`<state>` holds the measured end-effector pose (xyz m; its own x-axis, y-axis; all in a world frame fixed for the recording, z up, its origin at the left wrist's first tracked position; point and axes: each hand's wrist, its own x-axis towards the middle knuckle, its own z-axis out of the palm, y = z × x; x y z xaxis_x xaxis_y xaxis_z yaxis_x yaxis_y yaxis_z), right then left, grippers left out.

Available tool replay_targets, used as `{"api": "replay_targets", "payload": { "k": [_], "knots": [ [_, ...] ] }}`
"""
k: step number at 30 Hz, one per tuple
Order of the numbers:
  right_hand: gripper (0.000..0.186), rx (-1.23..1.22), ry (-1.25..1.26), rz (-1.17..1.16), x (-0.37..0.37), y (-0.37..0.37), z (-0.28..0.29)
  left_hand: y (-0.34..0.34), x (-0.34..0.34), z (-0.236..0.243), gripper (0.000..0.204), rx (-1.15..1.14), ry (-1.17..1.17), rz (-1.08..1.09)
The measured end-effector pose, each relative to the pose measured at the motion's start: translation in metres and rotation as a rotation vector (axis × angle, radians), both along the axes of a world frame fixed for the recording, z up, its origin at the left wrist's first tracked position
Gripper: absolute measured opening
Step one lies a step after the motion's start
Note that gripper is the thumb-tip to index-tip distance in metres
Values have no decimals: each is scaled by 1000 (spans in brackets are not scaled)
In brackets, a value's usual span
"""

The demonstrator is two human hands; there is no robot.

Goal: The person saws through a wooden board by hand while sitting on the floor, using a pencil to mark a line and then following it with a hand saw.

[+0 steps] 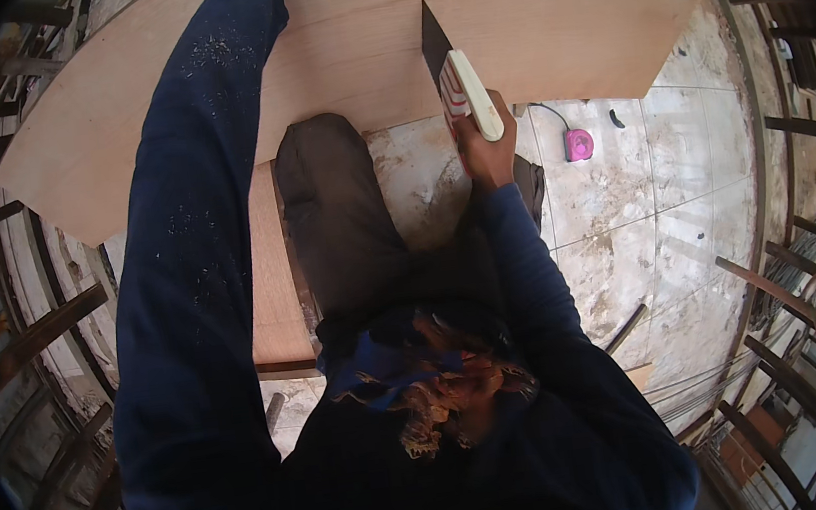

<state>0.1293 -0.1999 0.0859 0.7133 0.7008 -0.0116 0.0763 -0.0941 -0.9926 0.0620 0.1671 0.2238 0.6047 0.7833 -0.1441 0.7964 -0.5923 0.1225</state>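
My right hand [492, 157] is closed round the cream handle of a handsaw [476, 94]. The saw's dark blade sits in a straight cut in a wide sheet of light brown plywood [563, 21], and the cut line runs on from it to the upper edge of the view. My left arm [187, 210], in a dark blue sleeve dusted with sawdust, stretches forward over the sheet. The left hand itself lies beyond the top edge, out of sight. My knees are at the sheet's near edge, one of them touching or just under it.
A pink tape measure [579, 144] lies on the dirty tiled floor [612, 191] to the right, beside a small black piece [617, 118]. A reddish-brown board [275, 280] is left of my leg. Wooden bars [807, 310] and racks line both sides.
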Motion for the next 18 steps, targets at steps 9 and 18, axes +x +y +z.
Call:
{"api": "replay_targets", "payload": {
  "k": [9, 18],
  "knots": [
    [31, -175, -82, 55, -8, -54, 32, 20, -5, -5, 114, 42, -2, -6],
    [31, -191, -162, 80, -34, -118, 30, 24, -2, -12, 115, 8, -42, -22]
  ]
}}
